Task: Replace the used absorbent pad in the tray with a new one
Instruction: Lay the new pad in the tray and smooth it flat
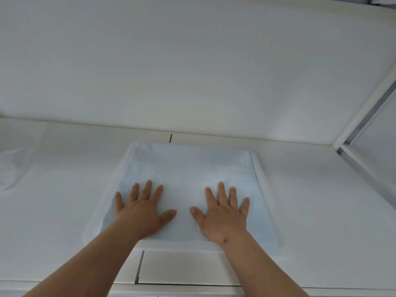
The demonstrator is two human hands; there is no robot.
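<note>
While pale blue rectangular absorbent pad [188, 172] lies flat beneath me, long axis running away | left hand [142, 209], right hand [222, 213] pressing, fingers straight, grasping nothing | white tray [260, 168] rim beside.

Single head-worn view, wide-angle, looking forward and down from close above the counter [64, 211]. Faces the back wall [192, 61]. Both forearms enter from the bottom edge; tray [260, 174] sits centred, near the lens.
</note>
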